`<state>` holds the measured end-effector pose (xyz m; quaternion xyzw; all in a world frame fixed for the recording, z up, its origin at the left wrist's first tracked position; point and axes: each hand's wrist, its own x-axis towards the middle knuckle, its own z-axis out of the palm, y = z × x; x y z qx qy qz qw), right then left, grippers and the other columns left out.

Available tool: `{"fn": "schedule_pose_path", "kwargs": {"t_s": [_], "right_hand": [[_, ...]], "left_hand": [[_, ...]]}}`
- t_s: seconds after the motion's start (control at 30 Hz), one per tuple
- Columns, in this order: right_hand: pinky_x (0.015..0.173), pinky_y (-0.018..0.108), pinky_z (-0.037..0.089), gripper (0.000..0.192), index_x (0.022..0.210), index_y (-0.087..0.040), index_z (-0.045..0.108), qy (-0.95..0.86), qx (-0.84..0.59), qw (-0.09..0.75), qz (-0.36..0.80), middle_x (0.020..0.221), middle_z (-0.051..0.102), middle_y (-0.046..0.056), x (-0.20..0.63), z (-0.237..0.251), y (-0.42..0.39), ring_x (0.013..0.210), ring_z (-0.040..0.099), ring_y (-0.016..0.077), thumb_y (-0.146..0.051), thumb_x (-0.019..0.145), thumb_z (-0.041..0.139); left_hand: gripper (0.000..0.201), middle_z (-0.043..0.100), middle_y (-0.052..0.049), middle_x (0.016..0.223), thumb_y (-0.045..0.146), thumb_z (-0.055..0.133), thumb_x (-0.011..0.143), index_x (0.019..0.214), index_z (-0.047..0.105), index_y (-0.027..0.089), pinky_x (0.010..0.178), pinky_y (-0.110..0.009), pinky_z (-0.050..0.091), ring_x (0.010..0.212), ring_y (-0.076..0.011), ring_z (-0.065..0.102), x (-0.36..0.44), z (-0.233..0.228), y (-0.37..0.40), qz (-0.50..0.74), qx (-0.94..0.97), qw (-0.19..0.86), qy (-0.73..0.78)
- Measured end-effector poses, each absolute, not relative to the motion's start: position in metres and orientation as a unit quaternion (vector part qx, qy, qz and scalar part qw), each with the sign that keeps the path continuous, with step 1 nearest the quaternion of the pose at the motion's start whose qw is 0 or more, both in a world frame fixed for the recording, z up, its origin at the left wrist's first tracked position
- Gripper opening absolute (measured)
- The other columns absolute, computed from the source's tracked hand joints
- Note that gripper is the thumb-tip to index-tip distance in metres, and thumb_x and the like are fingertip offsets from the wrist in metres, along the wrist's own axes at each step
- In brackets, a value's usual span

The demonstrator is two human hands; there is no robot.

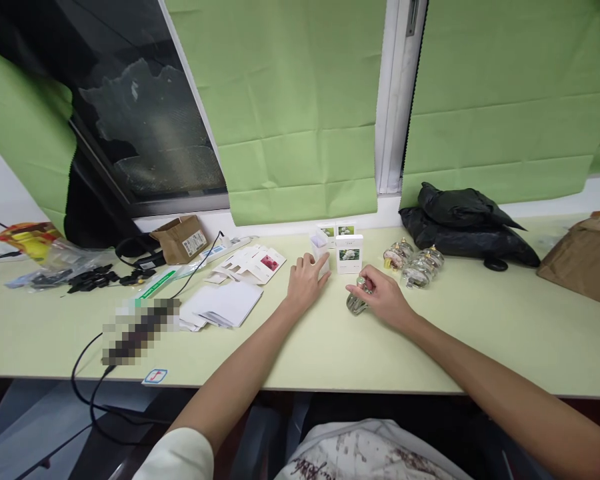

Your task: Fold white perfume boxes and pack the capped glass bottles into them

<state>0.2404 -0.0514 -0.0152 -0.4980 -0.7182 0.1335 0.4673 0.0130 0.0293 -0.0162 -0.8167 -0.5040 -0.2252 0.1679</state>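
Observation:
My left hand (306,283) has its fingers closed around a small white box (319,243), which stands upright with its top open. In my right hand (384,297) is a small clear glass bottle (355,305) with a shiny round cap, pinched near the cap and tilted just over the table. Between the hands, a little further back, stands a closed white box (349,256) with a white-flower picture. Two similar boxes (346,229) are partly hidden behind it. Several glass bottles with gold-coloured tops (422,267) are grouped beyond my right hand.
Flattened printed cartons (253,263) and folded white sheets (227,303) lie left of my left hand. Further left are a brown carton (181,240), black cables and a blurred dark object (140,333). Black plastic bags (467,227) and a brown package (585,260) are at the right.

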Motion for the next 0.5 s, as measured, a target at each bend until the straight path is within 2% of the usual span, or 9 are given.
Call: {"fn": "schedule_pose_path", "kwargs": {"t_s": [0.2,0.5], "right_hand": [[0.064,0.029,0.037,0.035,0.087,-0.025,0.050,-0.715,-0.502,0.466,0.140,0.073,0.051,-0.005,0.2404,-0.0159,-0.0514,0.067,0.046,0.0158,-0.055,0.094,0.067],[0.065,0.029,0.035,0.034,0.086,-0.025,0.050,-0.719,-0.499,0.462,0.147,0.074,0.048,-0.005,0.2399,-0.0123,-0.0544,0.068,0.045,0.0158,-0.053,0.095,0.067]], "left_hand": [[0.068,0.057,-0.014,0.125,0.042,0.055,0.103,0.166,0.027,0.036,0.088,-0.042,0.048,0.108,-0.0317,0.057,0.0137,-0.0203,0.0293,-0.154,-0.834,0.151,-0.508],[0.063,0.058,-0.014,0.126,0.037,0.052,0.104,0.163,0.032,0.032,0.088,-0.043,0.049,0.113,-0.0325,0.055,0.0181,-0.0200,0.0264,-0.151,-0.831,0.201,-0.496]]}}
